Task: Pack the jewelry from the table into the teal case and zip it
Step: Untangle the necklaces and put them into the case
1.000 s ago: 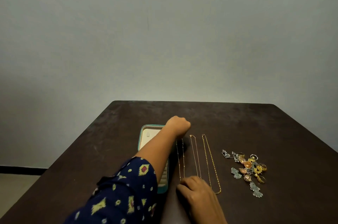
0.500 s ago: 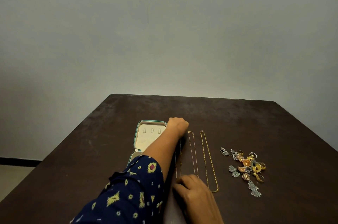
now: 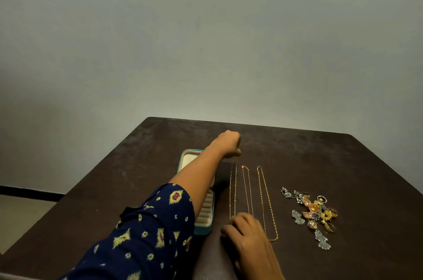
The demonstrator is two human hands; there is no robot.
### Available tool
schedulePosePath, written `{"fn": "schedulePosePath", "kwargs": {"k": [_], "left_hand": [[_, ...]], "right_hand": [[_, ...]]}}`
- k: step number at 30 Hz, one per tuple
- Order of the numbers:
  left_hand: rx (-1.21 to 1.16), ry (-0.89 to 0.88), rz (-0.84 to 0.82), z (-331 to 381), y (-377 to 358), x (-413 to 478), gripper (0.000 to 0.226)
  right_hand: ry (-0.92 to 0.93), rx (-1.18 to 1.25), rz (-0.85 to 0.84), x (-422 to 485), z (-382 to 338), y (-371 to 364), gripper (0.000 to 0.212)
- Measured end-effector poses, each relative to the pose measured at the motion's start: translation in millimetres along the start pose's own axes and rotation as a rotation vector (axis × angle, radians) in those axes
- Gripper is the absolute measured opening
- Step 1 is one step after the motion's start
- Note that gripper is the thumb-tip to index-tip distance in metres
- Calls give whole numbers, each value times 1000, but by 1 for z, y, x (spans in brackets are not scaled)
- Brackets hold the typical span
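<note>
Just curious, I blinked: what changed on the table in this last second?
The left hand rose and reached a little farther out, apparently drawing the far end of the thin chain along. The right hand stayed at its near end; teal case, other chains and earring pile unmoved.

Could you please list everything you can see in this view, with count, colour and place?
table: one, dark brown, fills the lower frame
teal case: one, open, cream lining, left of the chains, partly behind the arm
chains: three, gold, side by side between the case and the pile
pile of earrings and rings: one heap, silver, gold and orange, right of the chains
wall: grey, behind the table
floor: pale strip, lower left
sleeve: one, navy with yellow motifs, left arm
left grip: fingers curled, at the chains' far end
right grip: fingertips at the thin chains' near ends
</note>
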State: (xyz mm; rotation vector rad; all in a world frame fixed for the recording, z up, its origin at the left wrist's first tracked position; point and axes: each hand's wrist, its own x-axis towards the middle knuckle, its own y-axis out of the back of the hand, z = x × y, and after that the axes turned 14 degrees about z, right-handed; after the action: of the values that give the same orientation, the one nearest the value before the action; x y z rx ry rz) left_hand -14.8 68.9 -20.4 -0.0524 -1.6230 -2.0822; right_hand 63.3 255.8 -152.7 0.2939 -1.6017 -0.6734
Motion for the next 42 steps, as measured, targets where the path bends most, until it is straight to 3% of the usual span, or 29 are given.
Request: {"fn": "schedulePosePath", "kwargs": {"k": [1, 6, 11, 16, 19, 22, 25, 28, 32, 36, 42], "left_hand": [[-85, 33, 24, -1, 6, -2, 9], [-535, 235, 56, -6, 29, -18, 28], [-708, 320, 59, -11, 56, -37, 26], [-864, 414, 3, -11, 80, -58, 22], [-969, 521, -25, -9, 84, -73, 24], [-1070, 637, -37, -4, 86, -89, 28], [-1184, 714, -6, 3, 87, -108, 29], [-1255, 714, 14, 9, 89, -129, 25], [-1287, 673, 60, 18, 93, -158, 19], [-1304, 616, 43, 27, 94, -184, 18], [-1289, 587, 96, 38, 88, -203, 16]], "right_hand": [[-2, 27, -4, 0, -1, 0, 34], [0, 97, -122, 5, -8, 10, 40], [-59, 125, -138, 5, -15, 26, 42], [-358, 272, 31, 1, -24, 46, 49], [-577, 396, -53, 10, -28, 64, 41], [-687, 442, -252, 19, -32, 82, 47], [-899, 660, -244, 30, -40, 98, 40], [-1141, 1005, -81, 45, -49, 112, 25], [-1300, 1195, 40, 60, -55, 127, 22], [-1308, 1236, 36, 68, -65, 133, 40], [-1247, 1252, 96, 65, -78, 132, 47]]}}
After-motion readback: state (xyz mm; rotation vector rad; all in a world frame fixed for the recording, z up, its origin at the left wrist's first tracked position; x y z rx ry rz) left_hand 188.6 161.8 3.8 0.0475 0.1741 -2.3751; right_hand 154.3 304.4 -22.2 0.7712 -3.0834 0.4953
